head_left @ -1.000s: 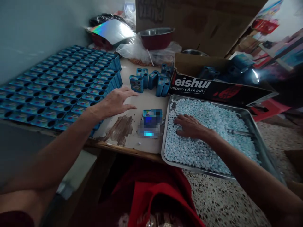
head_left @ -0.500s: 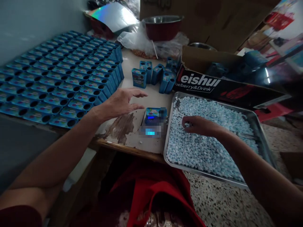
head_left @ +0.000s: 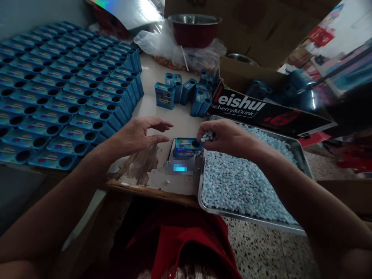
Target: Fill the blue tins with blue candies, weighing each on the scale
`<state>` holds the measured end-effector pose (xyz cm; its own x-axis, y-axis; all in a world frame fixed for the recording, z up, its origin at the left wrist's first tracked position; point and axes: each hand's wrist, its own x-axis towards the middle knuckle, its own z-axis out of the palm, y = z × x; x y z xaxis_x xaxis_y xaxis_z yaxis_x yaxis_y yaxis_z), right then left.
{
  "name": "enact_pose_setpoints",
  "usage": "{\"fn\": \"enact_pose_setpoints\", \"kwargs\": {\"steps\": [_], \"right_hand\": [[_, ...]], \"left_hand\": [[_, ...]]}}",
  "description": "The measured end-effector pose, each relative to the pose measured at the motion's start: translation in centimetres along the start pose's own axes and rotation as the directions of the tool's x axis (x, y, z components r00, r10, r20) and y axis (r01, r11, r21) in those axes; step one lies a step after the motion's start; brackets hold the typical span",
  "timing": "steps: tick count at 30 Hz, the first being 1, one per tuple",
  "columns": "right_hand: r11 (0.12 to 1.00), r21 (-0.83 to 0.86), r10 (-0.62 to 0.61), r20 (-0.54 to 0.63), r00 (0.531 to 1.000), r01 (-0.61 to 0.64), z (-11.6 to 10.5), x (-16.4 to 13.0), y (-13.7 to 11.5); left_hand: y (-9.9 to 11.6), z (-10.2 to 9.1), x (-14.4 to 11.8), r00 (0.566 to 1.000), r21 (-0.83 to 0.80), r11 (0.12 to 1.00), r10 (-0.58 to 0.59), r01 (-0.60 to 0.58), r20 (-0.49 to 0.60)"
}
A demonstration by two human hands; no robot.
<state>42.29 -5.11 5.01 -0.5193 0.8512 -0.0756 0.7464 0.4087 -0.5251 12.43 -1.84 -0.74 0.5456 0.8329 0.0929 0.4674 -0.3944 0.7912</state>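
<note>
The right hand is pinching a small cluster of pale blue candies in a closed grip just above the hole of the blue tin, which is sitting on the table beside the tray. The left hand is hovering open and empty beside the tin, not steadying it. Candies are likely missing the narrow hole and scattering, or nudging the tin.

A worn pale bench with a brown scraped patch stands against a grey-blue wall. Right of the bench lies speckled terrazzo floor; the light is dim.
</note>
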Motion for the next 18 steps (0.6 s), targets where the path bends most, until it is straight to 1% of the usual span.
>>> {"fn": "enact_pose_setpoints", "kwargs": {"steps": [2,4,8,12,14,16,17,18], "right_hand": [[0.997,-0.07,-0.038,0.016,0.999,0.039,0.2,0.4,-0.3],[0.996,-0.079,-0.048,0.029,0.998,0.05,0.3,0.6,-0.4],[1.0,-0.028,-0.008,0.015,1.0,0.009,0.4,0.7,-0.6],[0.999,0.049,0.016,-0.011,1.0,-0.016,0.8,0.7,-0.6],[0.992,0.123,0.041,-0.084,0.996,-0.031,1.0,0.4,-0.5],[0.963,0.264,0.102,-0.168,0.98,-0.055,1.2,0.0,0.0],[0.929,0.365,0.148,-0.195,0.97,-0.068,1.3,-0.3,0.3],[0.874,0.479,0.204,-0.211,0.956,-0.081,1.3,-0.6,0.7]], "left_hand": [[-0.2,-0.2,-0.1,1.0,0.001,1.0,-0.007,0.007,0.009],[-0.5,-0.3,-0.2,1.0,-0.001,1.0,-0.015,0.015,0.027],[-1.3,-0.1,0.0,0.997,-0.029,0.999,-0.023,0.025,0.068],[-1.3,0.2,0.4,0.995,-0.033,0.998,-0.046,0.05,0.091],[-1.2,0.2,0.4,0.994,-0.021,0.999,-0.047,0.05,0.099],[-0.8,0.1,0.3,0.994,-0.014,0.999,-0.046,0.048,0.102],[-0.6,0.0,0.2,0.995,-0.012,0.999,-0.047,0.048,0.093],[-0.3,0.0,0.0,0.996,-0.012,0.999,-0.045,0.046,0.077]]}}
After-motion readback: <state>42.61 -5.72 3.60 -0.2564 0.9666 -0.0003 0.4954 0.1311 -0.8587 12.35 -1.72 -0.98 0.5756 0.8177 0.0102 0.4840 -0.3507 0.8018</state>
